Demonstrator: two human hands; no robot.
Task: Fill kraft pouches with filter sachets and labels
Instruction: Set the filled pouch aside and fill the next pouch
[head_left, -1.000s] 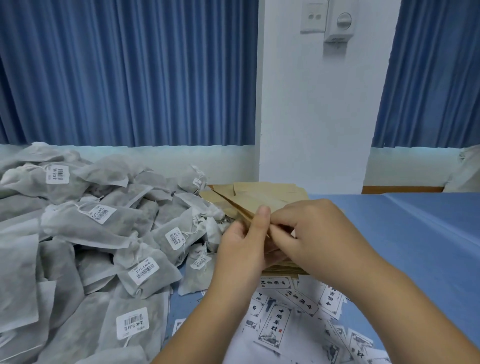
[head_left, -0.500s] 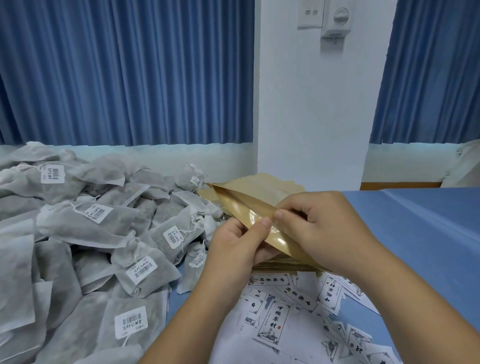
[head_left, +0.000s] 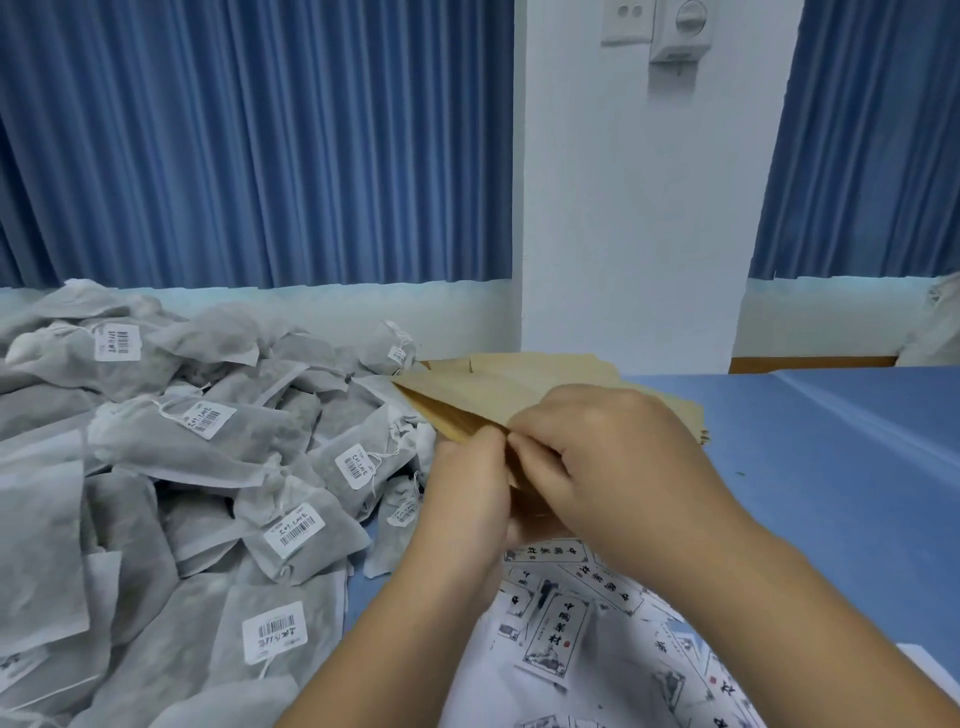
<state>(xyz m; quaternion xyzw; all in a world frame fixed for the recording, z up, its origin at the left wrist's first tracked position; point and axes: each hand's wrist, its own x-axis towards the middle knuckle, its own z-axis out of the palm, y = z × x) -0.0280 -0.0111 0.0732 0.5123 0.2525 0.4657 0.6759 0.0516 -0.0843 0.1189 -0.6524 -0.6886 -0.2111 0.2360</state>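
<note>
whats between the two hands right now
A kraft pouch: the left hand and right hand both pinch its edge, seen in the head view.

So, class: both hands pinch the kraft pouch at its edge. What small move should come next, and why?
Probably pull the two walls apart to open the mouth. The left hand and right hand both pinch the kraft pouch at one edge, and its mouth looks flat, so nothing can go in yet. The sachets lie ready beside it.
</note>
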